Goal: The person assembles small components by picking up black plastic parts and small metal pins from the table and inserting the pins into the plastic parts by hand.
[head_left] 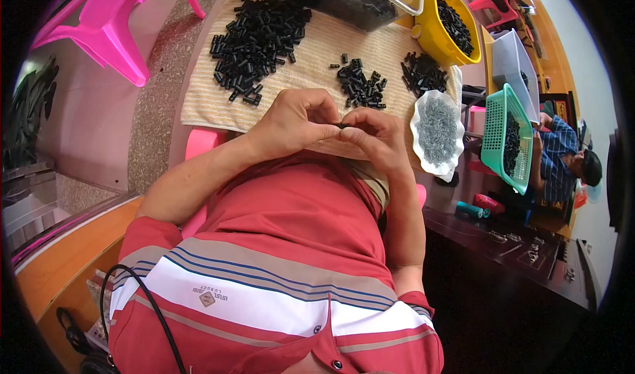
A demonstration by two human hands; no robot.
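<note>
My left hand (296, 121) and my right hand (378, 134) meet at the near edge of the table. Between their pinched fingertips sits a small black plastic piece (342, 126), mostly hidden by the fingers. Beyond my hands lies a small heap of black parts (360, 84) on a striped cream towel (320, 30). A larger heap of black cylindrical pieces (258, 46) spreads at the far left. Right of it, a third pile of thin black parts (424, 74) lies near a white scalloped dish (419, 137) full of small clear-grey pieces (438, 130).
A clear bin (413, 7) of black parts and a yellow basin (430, 31) stand at the back. A green basket (493, 129) is on the right, near a person in a checked shirt (559, 159). A pink stool (106, 27) stands at the left.
</note>
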